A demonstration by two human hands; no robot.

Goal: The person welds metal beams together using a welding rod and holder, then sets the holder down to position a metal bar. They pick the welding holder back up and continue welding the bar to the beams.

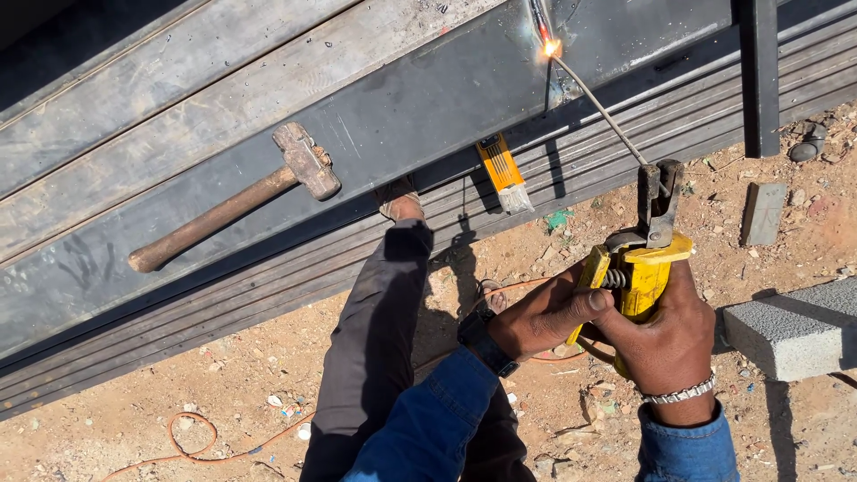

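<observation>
Two hands grip one yellow welding holder (pixel 636 275) over sandy ground.
The right hand (pixel 669 335) is closed around its handle and the left hand (pixel 540 317) clasps it from beside; its rod (pixel 600 107) sparks against a dark steel beam (pixel 420 107), where a hammer (pixel 237 198) lies well apart.

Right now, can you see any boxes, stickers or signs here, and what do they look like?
Small box: lies on the dark steel beam's lower edge, right of the hammer; flat, oblong, orange-yellow with a white end.
No signs or screens show.
Left hand and right hand grip a yellow electrode holder; it bears no label that can be made out.
</observation>
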